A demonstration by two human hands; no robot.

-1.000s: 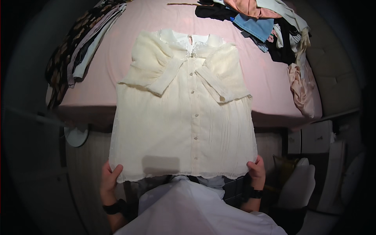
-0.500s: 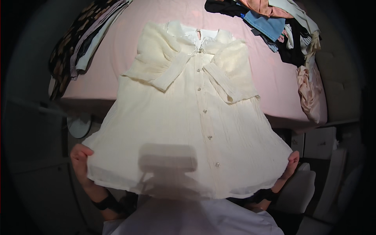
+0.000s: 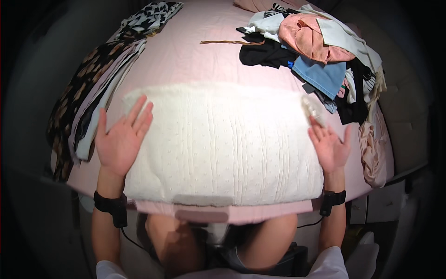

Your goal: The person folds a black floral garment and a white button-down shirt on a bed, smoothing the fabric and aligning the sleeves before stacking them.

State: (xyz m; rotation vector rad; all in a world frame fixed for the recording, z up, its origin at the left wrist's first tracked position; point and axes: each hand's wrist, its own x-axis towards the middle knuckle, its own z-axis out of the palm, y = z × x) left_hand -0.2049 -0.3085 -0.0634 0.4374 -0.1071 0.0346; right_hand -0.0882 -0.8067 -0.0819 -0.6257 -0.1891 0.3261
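A cream button-front blouse (image 3: 218, 144) lies as a wide flat rectangle across the near side of the bed, with its collar, sleeves and most buttons out of sight. Over its left edge my left hand (image 3: 120, 142) is open, palm up and fingers spread. My right hand (image 3: 330, 145) is likewise open, palm up, at the right edge. Its fingertips are close to the far right corner, where a small gathered bit of the cloth (image 3: 310, 106) shows. Whether either hand touches the fabric I cannot tell. Neither hand holds anything.
Garments lie in a row (image 3: 100, 88) along the bed's left side, with a black-and-white patterned piece (image 3: 148, 18) beyond. A loose heap of clothes, with a salmon garment (image 3: 302, 37) and a blue denim piece (image 3: 320, 74), fills the right. A thin brown strap (image 3: 223, 42) lies on the pink sheet (image 3: 195, 65).
The blouse, earlier spread full length with both hands gripping its hem, is now doubled over into a rectangle on the bed. Both hands have let go and opened, farther forward.
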